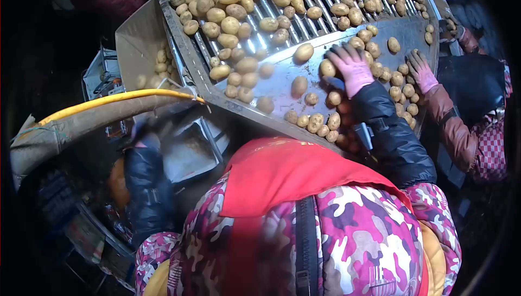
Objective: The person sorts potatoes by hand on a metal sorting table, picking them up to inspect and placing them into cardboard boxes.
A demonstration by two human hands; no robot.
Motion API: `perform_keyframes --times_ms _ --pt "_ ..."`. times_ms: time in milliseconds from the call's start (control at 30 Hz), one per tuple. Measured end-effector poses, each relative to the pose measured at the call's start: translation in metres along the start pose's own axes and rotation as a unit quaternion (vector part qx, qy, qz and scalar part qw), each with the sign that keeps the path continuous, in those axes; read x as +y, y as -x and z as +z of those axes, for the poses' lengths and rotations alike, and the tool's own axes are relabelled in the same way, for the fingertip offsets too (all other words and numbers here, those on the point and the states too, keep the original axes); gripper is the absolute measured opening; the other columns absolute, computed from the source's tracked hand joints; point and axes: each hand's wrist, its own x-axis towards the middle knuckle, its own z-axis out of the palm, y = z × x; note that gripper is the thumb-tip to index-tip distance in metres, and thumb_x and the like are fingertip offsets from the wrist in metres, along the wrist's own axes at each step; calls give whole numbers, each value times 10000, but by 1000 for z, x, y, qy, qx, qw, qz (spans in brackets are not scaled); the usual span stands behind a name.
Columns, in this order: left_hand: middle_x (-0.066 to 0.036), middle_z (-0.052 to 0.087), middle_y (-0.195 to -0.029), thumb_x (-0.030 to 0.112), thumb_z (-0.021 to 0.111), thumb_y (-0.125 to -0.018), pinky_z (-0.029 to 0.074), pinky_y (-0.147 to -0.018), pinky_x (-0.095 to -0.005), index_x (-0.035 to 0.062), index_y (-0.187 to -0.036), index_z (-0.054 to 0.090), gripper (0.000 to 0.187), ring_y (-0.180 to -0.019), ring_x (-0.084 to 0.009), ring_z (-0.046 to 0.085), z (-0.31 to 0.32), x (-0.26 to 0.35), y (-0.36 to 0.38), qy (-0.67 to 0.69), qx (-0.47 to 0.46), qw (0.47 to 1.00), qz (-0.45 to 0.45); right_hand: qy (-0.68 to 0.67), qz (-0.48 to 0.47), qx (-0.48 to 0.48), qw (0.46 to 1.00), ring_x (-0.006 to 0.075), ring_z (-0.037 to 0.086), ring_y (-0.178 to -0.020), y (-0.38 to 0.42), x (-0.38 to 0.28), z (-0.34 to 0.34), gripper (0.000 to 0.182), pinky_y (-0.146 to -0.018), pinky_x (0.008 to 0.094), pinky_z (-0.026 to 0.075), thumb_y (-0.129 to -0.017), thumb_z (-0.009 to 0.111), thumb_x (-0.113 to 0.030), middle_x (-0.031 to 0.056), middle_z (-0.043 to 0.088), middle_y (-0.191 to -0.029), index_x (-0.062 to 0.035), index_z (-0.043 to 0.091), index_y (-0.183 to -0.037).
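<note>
Many potatoes lie on a metal roller conveyor and on the bare metal sheet below it. My right hand, in a pink glove with dark fingers, rests over the sheet, fingers spread, between a single potato on its left and a cluster on its right. Lower down, several potatoes sit near the sheet's edge. My left hand is off the conveyor at the left, beside a pale container; its fingers are dark and blurred.
A co-worker's gloved hand touches the potatoes at the right edge of the sheet. A yellow hose runs along a rolled edge at the left. Behind it stands a cardboard box with potatoes inside.
</note>
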Motion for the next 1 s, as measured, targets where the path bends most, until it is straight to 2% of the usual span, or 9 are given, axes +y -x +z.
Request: perform_keyframes --times_ms 133,167,233,300,533,833,900,933,1000 --pt "-98 694 -984 238 628 -1021 497 -542 -236 15 -1270 651 335 -629 -134 636 56 -35 47 -328 -187 926 33 18 133 62 989 320 412 -1441 25 32 12 522 -1187 556 283 -933 625 -327 79 465 -1552 -189 548 -1431" --pt "-116 707 -1000 209 633 -1020 538 -637 -266 -21 -1271 642 341 -737 -156 675 75 -48 49 -296 -253 919 57 37 165 84 982 340 425 -1431 33 49 23 563 -1188 569 275 -958 612 -417 109 442 -1577 -171 537 -1458" --pt "-168 729 -1101 200 643 -1008 570 -809 -338 -39 -1266 634 352 -949 -239 721 132 -58 54 -413 -238 785 395 -23 215 92 972 382 470 -1385 51 44 8 549 -1155 524 343 -964 632 -385 166 507 -1511 -144 547 -1450" --pt "-234 709 -1201 235 634 -993 534 -974 -414 -13 -1263 647 367 -1151 -339 684 178 -35 37 -526 -134 700 463 -79 254 90 960 403 498 -1352 66 39 6 551 -1135 500 377 -958 653 -361 198 540 -1471 -119 550 -1442" --pt "-284 692 -1173 261 696 -859 522 -993 -483 4 -1145 702 384 -1160 -417 656 224 -10 -40 -804 -64 550 215 -148 164 93 971 409 472 -1336 140 -30 25 569 -1154 542 333 -901 653 -298 204 522 -1442 -76 544 -1413" --pt "-242 729 -1010 324 735 -891 559 -767 -441 -23 -1157 690 439 -893 -368 710 240 -53 -62 -715 -130 668 160 -150 99 -32 983 369 380 -1443 192 -41 14 640 -1150 629 280 -817 711 -286 131 444 -1529 -156 547 -1422" --pt "-162 731 -939 294 713 -922 536 -665 -390 -32 -1129 696 387 -768 -246 673 242 -72 -44 -555 -197 799 124 -136 72 -14 988 364 385 -1435 170 -35 20 573 -1131 644 291 -865 691 -295 124 438 -1536 -198 560 -1415" --pt "-106 733 -938 284 696 -938 525 -662 -353 -44 -1108 702 369 -771 -177 647 245 -80 -44 -679 -298 564 365 -145 51 16 988 360 393 -1428 160 -25 20 554 -1121 653 297 -873 686 -297 122 448 -1529 -213 566 -1408" --pt "-51 715 -953 297 654 -945 503 -599 -325 77 -1153 724 311 -753 -163 646 259 -111 -14 -327 -303 895 13 -126 2 30 992 346 393 -1439 130 -8 21 517 -1112 668 306 -883 675 -272 122 462 -1527 -241 579 -1390"
